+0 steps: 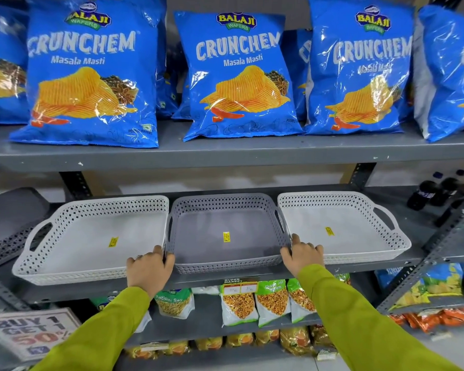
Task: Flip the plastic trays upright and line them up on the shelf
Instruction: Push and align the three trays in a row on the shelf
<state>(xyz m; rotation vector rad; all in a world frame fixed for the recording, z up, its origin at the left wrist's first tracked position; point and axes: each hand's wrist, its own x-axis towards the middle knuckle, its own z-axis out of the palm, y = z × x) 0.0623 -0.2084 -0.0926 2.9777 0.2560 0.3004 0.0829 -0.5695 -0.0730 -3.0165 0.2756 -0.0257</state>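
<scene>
Three perforated plastic trays stand upright side by side on the grey shelf (225, 279): a white tray (73, 253) on the left, a grey tray (220, 253) in the middle, a white tray (359, 236) on the right. Each has a yellow sticker inside. My left hand (149, 269) grips the grey tray's front left corner, where it meets the left white tray. My right hand (302, 254) grips its front right corner, fingers lying over the right tray's rim.
Blue chip bags (91, 76) fill the shelf above. A dark grey tray (8, 223) lies upside down at the far left. Dark bottles (434, 194) stand at the right back. Snack packets (255, 301) sit on lower shelves. A slotted metal upright (439, 250) slants at right.
</scene>
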